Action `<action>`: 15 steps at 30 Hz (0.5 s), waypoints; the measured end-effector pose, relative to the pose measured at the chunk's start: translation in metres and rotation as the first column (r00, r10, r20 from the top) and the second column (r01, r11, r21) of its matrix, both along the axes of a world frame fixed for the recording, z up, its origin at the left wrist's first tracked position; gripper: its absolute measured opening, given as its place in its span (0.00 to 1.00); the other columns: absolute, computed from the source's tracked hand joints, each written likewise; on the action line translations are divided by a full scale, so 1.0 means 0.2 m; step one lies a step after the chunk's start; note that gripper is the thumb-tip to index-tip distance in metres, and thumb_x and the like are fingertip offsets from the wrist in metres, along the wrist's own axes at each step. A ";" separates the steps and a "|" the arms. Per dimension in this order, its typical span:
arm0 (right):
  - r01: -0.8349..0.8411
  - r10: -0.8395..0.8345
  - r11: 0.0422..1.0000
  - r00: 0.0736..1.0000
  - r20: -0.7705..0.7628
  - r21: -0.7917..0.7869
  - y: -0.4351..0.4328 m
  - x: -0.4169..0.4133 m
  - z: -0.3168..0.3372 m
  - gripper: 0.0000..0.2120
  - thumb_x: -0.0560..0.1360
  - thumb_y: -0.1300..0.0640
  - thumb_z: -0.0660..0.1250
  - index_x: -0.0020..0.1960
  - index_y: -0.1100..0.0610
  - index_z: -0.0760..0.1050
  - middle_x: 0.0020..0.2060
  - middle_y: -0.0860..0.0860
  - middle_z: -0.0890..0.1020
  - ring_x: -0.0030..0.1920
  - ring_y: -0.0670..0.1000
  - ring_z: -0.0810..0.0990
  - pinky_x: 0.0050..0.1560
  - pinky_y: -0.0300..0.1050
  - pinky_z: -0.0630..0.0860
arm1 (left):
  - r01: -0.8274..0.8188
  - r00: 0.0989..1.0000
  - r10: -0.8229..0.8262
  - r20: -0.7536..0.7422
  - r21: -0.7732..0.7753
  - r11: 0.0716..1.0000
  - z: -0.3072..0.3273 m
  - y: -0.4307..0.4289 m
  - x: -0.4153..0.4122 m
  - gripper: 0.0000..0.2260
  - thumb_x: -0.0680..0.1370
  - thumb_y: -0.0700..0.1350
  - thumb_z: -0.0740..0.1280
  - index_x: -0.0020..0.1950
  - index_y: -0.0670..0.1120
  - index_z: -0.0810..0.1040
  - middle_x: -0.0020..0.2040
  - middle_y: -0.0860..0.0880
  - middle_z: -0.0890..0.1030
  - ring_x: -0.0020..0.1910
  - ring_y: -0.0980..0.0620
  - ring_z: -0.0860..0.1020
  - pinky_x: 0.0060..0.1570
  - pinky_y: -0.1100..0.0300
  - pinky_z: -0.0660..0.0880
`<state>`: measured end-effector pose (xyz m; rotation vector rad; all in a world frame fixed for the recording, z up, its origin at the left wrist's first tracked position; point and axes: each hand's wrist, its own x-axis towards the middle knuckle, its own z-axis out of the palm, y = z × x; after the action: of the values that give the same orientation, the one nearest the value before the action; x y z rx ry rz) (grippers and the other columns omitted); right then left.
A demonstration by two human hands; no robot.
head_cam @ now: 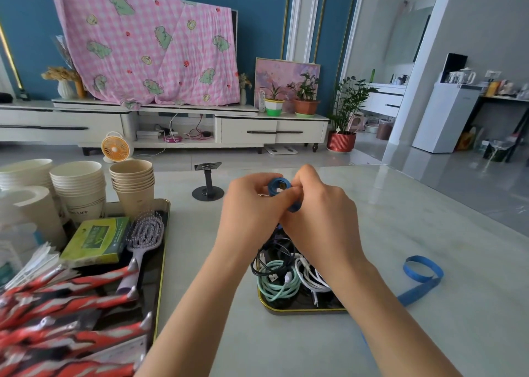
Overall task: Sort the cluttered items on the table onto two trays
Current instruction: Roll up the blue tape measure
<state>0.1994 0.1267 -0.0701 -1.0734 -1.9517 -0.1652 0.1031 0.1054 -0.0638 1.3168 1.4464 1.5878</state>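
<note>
Shows pale table (372, 205) holding large tray (161, 262) left, smaller tray (300, 310) near centre, black stand (207, 190) far, blue ribbon (420, 279) right.

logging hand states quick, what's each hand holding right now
left hand: closed, pinching the rolled blue fabric ribbon.
right hand: closed, gripping the same ribbon.

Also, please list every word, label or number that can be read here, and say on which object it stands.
"C LIFE": on the white paper cup at the bottom of the middle stack; the letters before it are unclear.
Green box: it has a printed label, but it is too blurred to read.
Red and white packets: no readable text.
Blue ribbon, gripped by the left hand and the right hand: no print visible.
</note>
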 end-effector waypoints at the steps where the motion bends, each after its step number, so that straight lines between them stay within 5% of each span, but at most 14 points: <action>1: 0.001 -0.001 1.000 1.000 -0.012 -0.002 0.00 0.00 0.00 0.14 0.67 0.62 0.69 0.40 0.55 0.62 0.23 0.44 0.65 0.22 0.50 0.60 0.23 0.36 0.51 | -0.027 0.999 0.028 -0.030 0.030 0.999 0.00 0.00 0.01 0.06 0.70 0.44 0.72 0.41 0.42 0.80 0.38 0.40 0.81 0.33 0.50 0.76 0.37 0.53 0.78; 5: -0.021 0.024 0.996 0.999 0.032 -0.091 0.01 0.02 0.02 0.09 0.72 0.59 0.65 0.45 0.55 0.64 0.29 0.48 0.71 0.31 0.55 0.67 0.26 0.43 0.58 | -0.139 0.982 0.146 -0.121 0.059 0.988 0.01 0.00 0.02 0.05 0.72 0.41 0.70 0.47 0.49 0.79 0.39 0.53 0.80 0.38 0.56 0.78 0.31 0.74 0.71; 10: -0.216 0.252 0.923 0.965 0.076 -0.318 0.05 0.09 0.04 0.14 0.70 0.53 0.70 0.53 0.54 0.72 0.29 0.44 0.72 0.33 0.49 0.73 0.33 0.45 0.68 | -0.038 0.977 0.026 -0.212 -0.049 0.998 0.02 -0.02 -0.03 0.09 0.70 0.39 0.71 0.35 0.53 0.80 0.39 0.45 0.84 0.38 0.49 0.82 0.39 0.65 0.78; 12: -0.271 0.320 0.866 0.946 0.048 -0.420 0.06 0.13 0.06 0.15 0.69 0.51 0.72 0.54 0.50 0.76 0.30 0.43 0.74 0.32 0.43 0.73 0.35 0.42 0.70 | -0.034 0.969 0.012 -0.248 -0.087 0.996 0.02 -0.02 -0.05 0.07 0.70 0.39 0.71 0.38 0.51 0.82 0.40 0.47 0.84 0.38 0.51 0.80 0.33 0.70 0.74; 15: -0.302 0.368 0.839 0.928 0.063 -0.453 0.08 0.15 0.06 0.14 0.70 0.51 0.73 0.55 0.48 0.78 0.32 0.41 0.75 0.34 0.42 0.74 0.37 0.41 0.72 | 0.021 0.961 -0.059 -0.270 -0.141 0.990 0.02 -0.02 -0.09 0.07 0.71 0.39 0.71 0.47 0.48 0.84 0.41 0.47 0.84 0.43 0.48 0.82 0.42 0.62 0.76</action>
<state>0.2302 0.1421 -0.0574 -0.9891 -2.3471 0.4209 0.0860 0.1014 -0.0594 1.5189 1.6498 1.2928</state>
